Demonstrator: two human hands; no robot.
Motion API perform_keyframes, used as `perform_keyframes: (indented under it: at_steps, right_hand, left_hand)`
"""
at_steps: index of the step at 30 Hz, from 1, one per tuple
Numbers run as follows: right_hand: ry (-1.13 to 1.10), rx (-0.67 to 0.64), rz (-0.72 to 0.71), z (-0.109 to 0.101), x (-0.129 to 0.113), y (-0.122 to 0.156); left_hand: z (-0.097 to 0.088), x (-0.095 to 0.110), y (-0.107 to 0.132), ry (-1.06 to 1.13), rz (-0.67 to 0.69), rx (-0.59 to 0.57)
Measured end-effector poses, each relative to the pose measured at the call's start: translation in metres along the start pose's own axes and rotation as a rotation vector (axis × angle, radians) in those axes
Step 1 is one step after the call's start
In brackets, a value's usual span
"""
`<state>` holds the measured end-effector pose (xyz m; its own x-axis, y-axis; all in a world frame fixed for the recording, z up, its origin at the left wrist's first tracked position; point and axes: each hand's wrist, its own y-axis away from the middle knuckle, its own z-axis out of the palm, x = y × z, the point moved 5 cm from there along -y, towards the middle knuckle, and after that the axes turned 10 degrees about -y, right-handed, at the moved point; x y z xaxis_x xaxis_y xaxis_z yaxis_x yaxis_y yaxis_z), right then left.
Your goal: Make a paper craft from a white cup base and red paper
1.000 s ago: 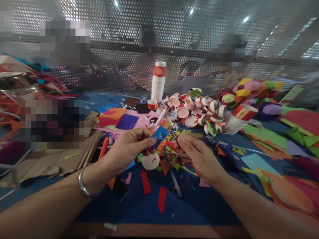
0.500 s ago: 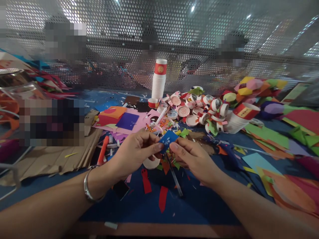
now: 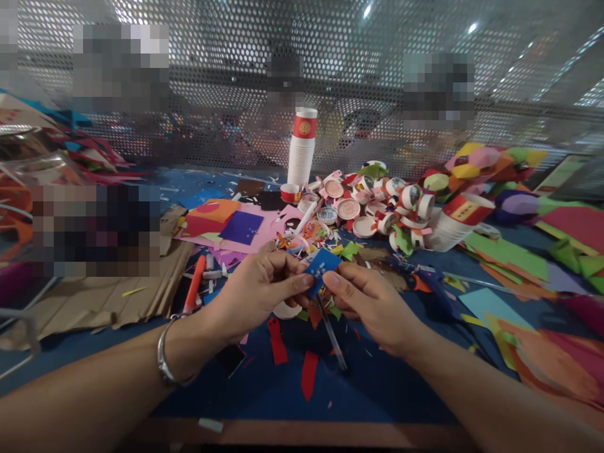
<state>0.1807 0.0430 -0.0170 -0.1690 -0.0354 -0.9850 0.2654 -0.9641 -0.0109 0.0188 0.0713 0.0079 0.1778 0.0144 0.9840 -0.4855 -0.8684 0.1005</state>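
A small blue paper piece (image 3: 320,267) with white marks is pinched between both hands just above the blue table (image 3: 368,390). My left hand (image 3: 257,290), a metal bracelet on its wrist, grips the piece's left edge with thumb and fingers. My right hand (image 3: 370,305) pinches its right edge with the thumb on top. A thin dark stick-like tool (image 3: 333,333) slants down from under my right hand; whether that hand holds it is unclear. Coloured paper scraps (image 3: 307,372) lie below the hands.
A stack of white paper cups with a red band (image 3: 301,151) stands at the back, beside a pile of cut cup rings and bases (image 3: 377,207). Coloured sheets (image 3: 226,223) lie left of centre, more at the right (image 3: 509,258). Cardboard (image 3: 104,302) and an orange pen (image 3: 194,284) lie left. A perforated metal screen closes the back.
My right hand has come in and taken the blue piece's right edge, so both hands pinch it. The hands have drifted slightly right and closer together.
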Motion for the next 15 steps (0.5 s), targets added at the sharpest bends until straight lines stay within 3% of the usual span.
perform_keyframes:
  at_steps: [15]
  right_hand:
    - [0.043,0.013,-0.014,-0.0014,0.0007,0.0035]
  left_hand:
    - [-0.0043,-0.0029,-0.0008,0.033,-0.011,-0.043]
